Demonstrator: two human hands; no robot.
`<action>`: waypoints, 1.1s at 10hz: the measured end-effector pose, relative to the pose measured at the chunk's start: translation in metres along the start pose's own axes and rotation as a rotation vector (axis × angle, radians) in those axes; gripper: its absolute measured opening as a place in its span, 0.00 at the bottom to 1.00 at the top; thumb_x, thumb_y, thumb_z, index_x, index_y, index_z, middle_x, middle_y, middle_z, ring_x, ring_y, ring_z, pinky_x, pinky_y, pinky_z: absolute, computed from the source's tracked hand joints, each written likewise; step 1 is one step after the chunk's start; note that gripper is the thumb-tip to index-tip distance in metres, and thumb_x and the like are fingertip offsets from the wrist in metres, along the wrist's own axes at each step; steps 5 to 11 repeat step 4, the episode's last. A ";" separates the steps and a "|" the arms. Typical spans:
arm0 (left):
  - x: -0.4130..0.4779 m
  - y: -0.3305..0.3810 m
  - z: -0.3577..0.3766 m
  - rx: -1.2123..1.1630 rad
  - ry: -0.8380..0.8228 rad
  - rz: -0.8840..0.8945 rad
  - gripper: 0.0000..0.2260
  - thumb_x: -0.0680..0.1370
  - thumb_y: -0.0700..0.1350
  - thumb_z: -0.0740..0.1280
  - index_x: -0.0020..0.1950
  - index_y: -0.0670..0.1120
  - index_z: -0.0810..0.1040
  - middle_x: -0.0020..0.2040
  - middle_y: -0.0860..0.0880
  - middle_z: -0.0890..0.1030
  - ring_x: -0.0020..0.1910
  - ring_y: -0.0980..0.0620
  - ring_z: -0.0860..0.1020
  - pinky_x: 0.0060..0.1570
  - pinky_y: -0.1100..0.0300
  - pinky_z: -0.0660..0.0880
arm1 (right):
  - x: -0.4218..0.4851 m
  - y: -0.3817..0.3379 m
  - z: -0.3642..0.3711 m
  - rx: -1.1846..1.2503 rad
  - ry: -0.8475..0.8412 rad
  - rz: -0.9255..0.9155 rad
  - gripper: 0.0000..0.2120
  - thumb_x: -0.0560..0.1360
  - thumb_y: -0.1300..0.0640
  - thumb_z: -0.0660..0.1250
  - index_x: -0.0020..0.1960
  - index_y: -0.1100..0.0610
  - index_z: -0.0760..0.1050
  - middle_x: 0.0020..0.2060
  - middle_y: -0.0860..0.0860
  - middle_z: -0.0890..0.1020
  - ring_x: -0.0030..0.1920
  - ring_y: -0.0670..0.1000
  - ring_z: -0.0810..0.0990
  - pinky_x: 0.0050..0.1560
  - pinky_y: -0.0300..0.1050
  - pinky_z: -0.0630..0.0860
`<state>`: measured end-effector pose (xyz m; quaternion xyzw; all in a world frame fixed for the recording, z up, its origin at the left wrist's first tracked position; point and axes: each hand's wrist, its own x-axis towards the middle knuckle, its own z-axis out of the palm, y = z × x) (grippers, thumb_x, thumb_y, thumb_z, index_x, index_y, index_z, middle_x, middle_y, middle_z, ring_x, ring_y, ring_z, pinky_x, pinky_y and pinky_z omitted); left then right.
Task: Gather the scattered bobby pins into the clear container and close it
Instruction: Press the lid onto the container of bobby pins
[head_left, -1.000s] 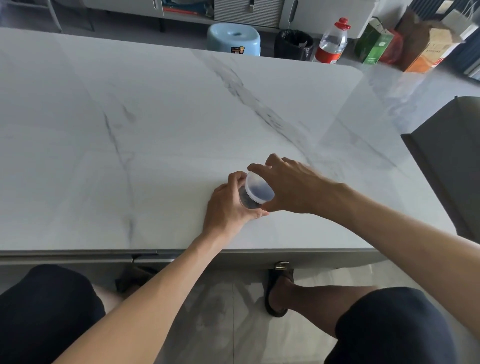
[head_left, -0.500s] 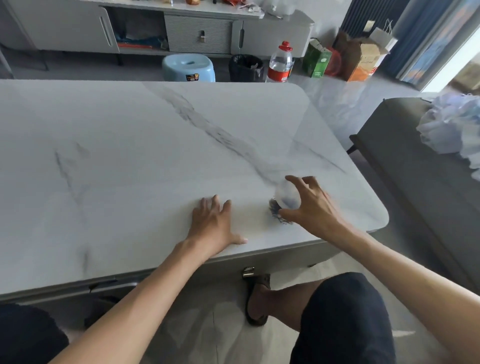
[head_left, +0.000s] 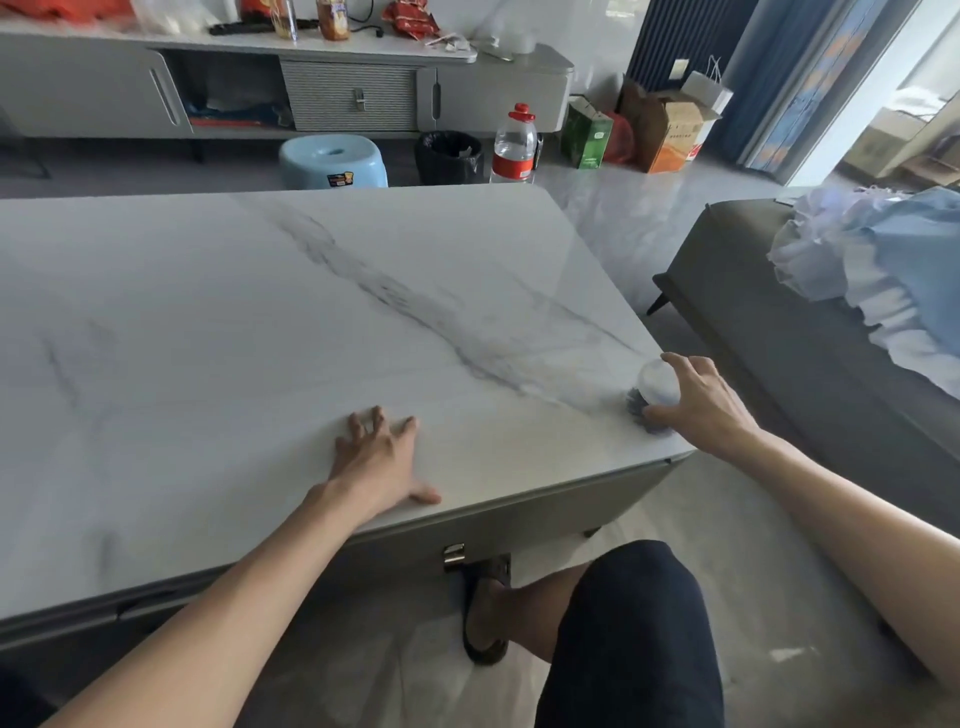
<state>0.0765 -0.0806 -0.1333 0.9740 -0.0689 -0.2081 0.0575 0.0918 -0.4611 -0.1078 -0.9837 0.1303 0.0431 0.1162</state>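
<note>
A small clear container (head_left: 655, 391) with a pale lid on top and dark bobby pins inside stands on the white marble table (head_left: 260, 338), close to its near right corner. My right hand (head_left: 696, 405) wraps around the container from the right, thumb in front and fingers behind. My left hand (head_left: 382, 462) lies flat on the table near the front edge, fingers spread, holding nothing. No loose pins show on the tabletop.
A grey sofa (head_left: 810, 374) with blue and white fabric (head_left: 872, 280) stands right of the table. Beyond the far edge are a blue stool (head_left: 332, 162), a black bin (head_left: 448, 156), a water bottle (head_left: 514, 148), boxes and a grey cabinet (head_left: 311, 88).
My left hand let go of the container and went flat on the table. My right hand carried the container to the right, near the table's corner. The view swung right.
</note>
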 end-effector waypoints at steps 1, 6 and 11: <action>-0.007 -0.007 -0.010 -0.026 0.026 0.038 0.40 0.68 0.62 0.70 0.74 0.49 0.59 0.73 0.40 0.59 0.71 0.38 0.58 0.66 0.46 0.63 | -0.011 -0.019 -0.007 -0.103 0.030 -0.094 0.39 0.69 0.44 0.72 0.74 0.53 0.60 0.72 0.59 0.63 0.71 0.61 0.63 0.69 0.55 0.63; -0.064 -0.026 -0.095 -0.221 -0.088 0.141 0.31 0.72 0.60 0.68 0.71 0.49 0.65 0.66 0.46 0.74 0.60 0.47 0.74 0.57 0.56 0.70 | -0.096 -0.160 -0.045 0.060 -0.140 -0.502 0.17 0.75 0.46 0.65 0.63 0.49 0.72 0.51 0.47 0.81 0.47 0.52 0.80 0.45 0.44 0.74; -0.064 -0.026 -0.095 -0.221 -0.088 0.141 0.31 0.72 0.60 0.68 0.71 0.49 0.65 0.66 0.46 0.74 0.60 0.47 0.74 0.57 0.56 0.70 | -0.096 -0.160 -0.045 0.060 -0.140 -0.502 0.17 0.75 0.46 0.65 0.63 0.49 0.72 0.51 0.47 0.81 0.47 0.52 0.80 0.45 0.44 0.74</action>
